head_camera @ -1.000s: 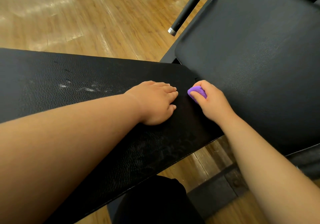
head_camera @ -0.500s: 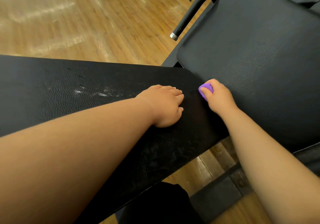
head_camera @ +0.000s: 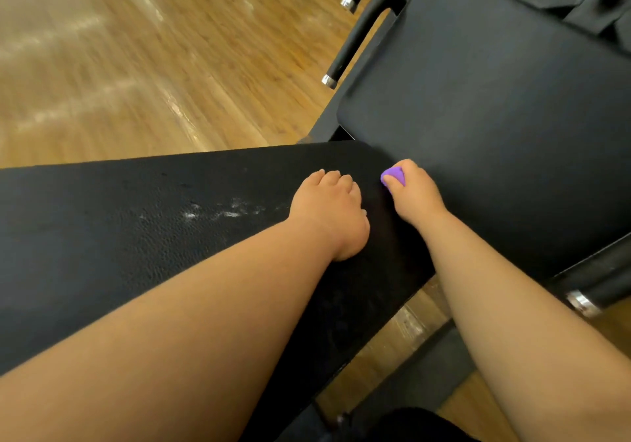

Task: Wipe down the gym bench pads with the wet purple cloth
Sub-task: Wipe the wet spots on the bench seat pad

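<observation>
- My right grip (head_camera: 415, 199) bunches the cloth (head_camera: 392, 176) tight, pressing it where near pad (head_camera: 136, 236) meets far pad (head_camera: 495, 100), likely scrubbing the seam;
- my left grip (head_camera: 329, 209) rests flat, empty, on the near pad, apparently bracing.

Seen from above, two bare forearms reach over a long black bench pad (head_camera: 136, 236) that has a textured surface. The left hand (head_camera: 329, 209) rests palm down on the pad near its far end, just beside pale scuff marks (head_camera: 218, 212). The right hand (head_camera: 415, 195) grips a small bunched purple cloth (head_camera: 393, 176), seemingly pressed where this pad meets a wider black seat pad (head_camera: 495, 117). Two black handles (head_camera: 358, 38) with silver end caps stand beside the seat, above a glossy wooden floor (head_camera: 136, 66).
</observation>
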The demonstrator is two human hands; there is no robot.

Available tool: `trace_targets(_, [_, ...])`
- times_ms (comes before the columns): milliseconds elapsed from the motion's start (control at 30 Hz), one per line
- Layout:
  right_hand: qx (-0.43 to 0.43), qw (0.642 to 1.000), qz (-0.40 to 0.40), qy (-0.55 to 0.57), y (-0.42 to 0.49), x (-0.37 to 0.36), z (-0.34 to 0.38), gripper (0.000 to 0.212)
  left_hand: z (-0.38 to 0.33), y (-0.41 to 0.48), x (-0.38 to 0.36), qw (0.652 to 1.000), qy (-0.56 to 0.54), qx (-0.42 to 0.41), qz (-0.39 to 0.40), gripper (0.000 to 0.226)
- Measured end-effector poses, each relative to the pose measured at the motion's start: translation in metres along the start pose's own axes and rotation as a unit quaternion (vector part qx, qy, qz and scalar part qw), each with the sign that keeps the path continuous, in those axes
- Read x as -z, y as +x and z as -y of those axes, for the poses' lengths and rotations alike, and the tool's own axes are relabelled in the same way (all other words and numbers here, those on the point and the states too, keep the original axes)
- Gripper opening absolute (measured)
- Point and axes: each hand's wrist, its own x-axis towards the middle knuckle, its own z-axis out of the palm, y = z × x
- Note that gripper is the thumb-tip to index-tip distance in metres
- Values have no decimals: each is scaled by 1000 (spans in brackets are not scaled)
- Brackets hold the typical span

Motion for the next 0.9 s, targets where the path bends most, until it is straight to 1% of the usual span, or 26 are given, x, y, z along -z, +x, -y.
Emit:
trace_targets(133, [96, 994, 53, 15, -33, 6, 13, 10, 16, -7, 16, 1000, -20, -15, 17, 62])
trace_targets(167, [102, 993, 64, 12, -34, 10, 13, 9, 25, -7, 22, 999, -14, -33, 25, 63])
trace_targets(233, [66, 996, 60, 3, -25, 15, 8, 9, 43, -5, 31, 995, 14, -88, 40, 63])
trace_targets(300, [-19, 999, 21, 17, -11, 13, 5, 9, 58, -1, 34, 990, 27, -127, 62, 64])
trace_targets(367, [-90, 995, -14, 40, -8, 6, 11, 14, 66, 3, 31, 985, 25, -148, 84, 64])
trace_targets(400, [-95, 994, -23, 44, -12, 1, 17, 17, 67, 5, 29, 984, 18, -152, 92, 64])
trace_targets(433, [-83, 995, -22, 46, -19, -4, 24, 19, 68, 6, 26, 983, 9, -154, 96, 65])
trace_targets(533, [-7, 998, 14, 57, -46, -6, 43, 19, 70, 11, 21, 983, -6, -159, 91, 67])
trace_targets(600, [10, 998, 32, 59, -50, -2, 42, 19, 71, 13, 20, 983, -14, -162, 89, 68])
trace_targets(667, [-25, 999, 19, 39, -37, 1, 33, 21, 72, 12, 19, 982, -17, -163, 90, 68])
trace_targets(767, [-135, 989, -36, 46, -21, -1, 26, 26, 72, 13, 19, 982, -19, -164, 92, 68])
trace_targets(800, [-144, 988, -43, 48, -23, -3, 29, 27, 72, 13, 18, 982, -18, -163, 92, 68])
trace_targets(833, [-130, 990, -38, 42, -28, -7, 34, 27, 72, 13, 19, 982, -20, -162, 93, 68])
trace_targets(900, [-77, 996, -14, 41, -46, -10, 43, 25, 71, 13, 20, 982, -25, -161, 96, 67])
